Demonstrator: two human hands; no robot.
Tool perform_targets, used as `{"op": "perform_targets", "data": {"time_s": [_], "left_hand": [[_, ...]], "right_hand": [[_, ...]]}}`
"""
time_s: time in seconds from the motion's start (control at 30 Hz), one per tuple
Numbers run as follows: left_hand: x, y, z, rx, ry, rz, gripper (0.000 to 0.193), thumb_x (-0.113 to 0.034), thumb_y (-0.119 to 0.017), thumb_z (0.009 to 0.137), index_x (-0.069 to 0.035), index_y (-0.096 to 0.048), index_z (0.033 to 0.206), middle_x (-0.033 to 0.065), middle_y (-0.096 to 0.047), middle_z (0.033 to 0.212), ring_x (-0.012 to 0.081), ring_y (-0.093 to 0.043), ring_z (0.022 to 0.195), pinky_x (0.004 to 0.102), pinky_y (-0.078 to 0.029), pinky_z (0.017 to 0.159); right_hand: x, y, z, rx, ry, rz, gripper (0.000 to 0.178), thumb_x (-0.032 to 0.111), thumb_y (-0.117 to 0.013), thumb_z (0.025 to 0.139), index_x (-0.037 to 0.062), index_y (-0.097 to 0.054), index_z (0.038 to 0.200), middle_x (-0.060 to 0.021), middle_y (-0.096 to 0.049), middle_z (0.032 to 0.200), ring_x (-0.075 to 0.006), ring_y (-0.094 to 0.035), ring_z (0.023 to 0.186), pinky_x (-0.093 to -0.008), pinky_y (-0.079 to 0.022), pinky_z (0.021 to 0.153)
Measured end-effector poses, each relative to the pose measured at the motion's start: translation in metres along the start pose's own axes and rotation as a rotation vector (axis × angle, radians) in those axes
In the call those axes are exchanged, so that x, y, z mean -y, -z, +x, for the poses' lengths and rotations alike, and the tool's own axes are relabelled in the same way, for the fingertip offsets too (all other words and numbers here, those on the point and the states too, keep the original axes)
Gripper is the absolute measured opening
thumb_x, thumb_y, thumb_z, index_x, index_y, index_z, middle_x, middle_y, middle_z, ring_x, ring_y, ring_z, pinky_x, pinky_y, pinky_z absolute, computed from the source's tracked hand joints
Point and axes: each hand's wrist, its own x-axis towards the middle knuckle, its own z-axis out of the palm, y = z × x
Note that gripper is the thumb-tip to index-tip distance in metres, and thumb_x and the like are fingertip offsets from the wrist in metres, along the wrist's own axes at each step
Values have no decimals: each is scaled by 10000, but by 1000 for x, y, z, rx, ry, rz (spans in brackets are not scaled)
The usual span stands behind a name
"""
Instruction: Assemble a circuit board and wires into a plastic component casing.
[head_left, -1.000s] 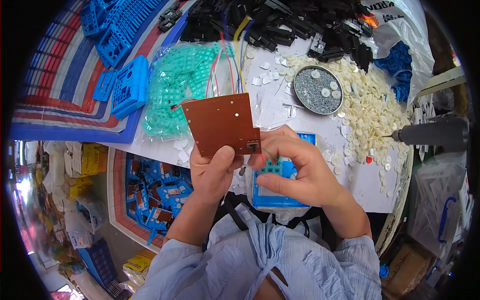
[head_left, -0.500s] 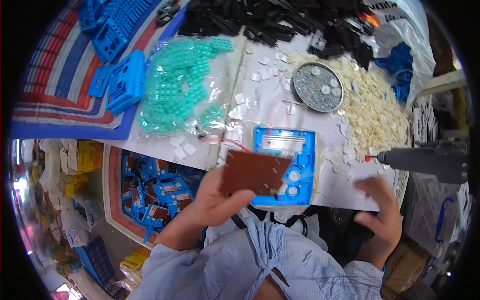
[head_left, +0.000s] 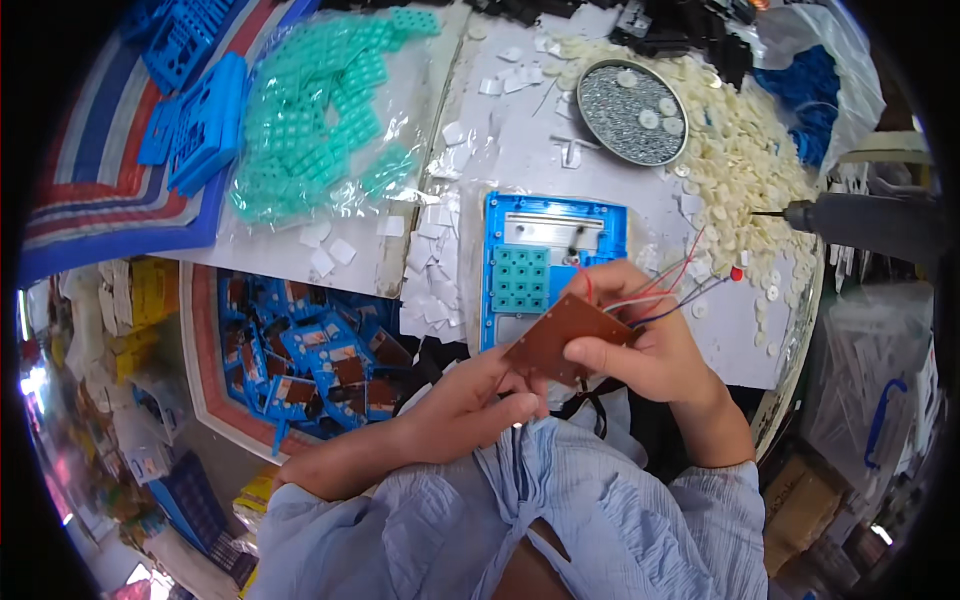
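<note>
A brown circuit board (head_left: 562, 342) is held over the near edge of the work table, its plain brown face up. My right hand (head_left: 668, 350) grips its right side, thumb on top and the other fingers behind. Red, white and dark wires (head_left: 655, 302) stick out past those fingers. At the board's lower left corner my left hand (head_left: 465, 402) is closed, its fingertips partly hidden beneath. Just beyond lies an open blue plastic housing (head_left: 489, 285) with a teal rubber keypad (head_left: 520, 280) in it; the board and right hand cover its near right part.
An electric screwdriver (head_left: 865, 222) juts in from the right. Behind the housing stands a round dish (head_left: 583, 120) of small screws, beside a heap of cream-coloured buttons (head_left: 745, 160). Teal keypads (head_left: 320, 120) lie in a clear bag. Blue housings (head_left: 210, 120) sit left; a basket (head_left: 205, 390) holds wired blue units.
My right hand has come in from the right and taken hold of the circuit board. The board has moved right and nearer, uncovering the keypad in the housing. The view has shifted too.
</note>
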Motion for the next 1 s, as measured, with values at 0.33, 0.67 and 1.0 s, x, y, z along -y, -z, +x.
{"op": "perform_targets", "data": {"time_s": [0.33,0.67,1.0], "left_hand": [[38,3,-17,-57,-311,70,816,-27,-590,997,-3,-121,1665,200,-369,1635,288,-510,1414,455,-369,1189],[27,15,-23,2,-392,395,752,-43,-663,952,9,-308,1613,222,-549,1500,333,-563,1366,456,-407,1153],[-13,34,-34,-281,-245,885,489,-70,-751,865,2,-634,1334,163,-655,1355,351,-636,1232,413,-542,944]], "right_hand": [[-5,16,55,62,-97,-308,358,24,-777,859,38,-580,1158,-39,-694,954,-82,-639,871,-265,-515,742],[-10,15,70,121,16,-466,410,75,-780,856,28,-588,1215,-142,-695,894,-242,-675,765,-361,-536,699],[1,4,76,129,8,-941,475,119,-816,829,26,-584,1233,-182,-720,912,-389,-705,822,-424,-533,721]]}}
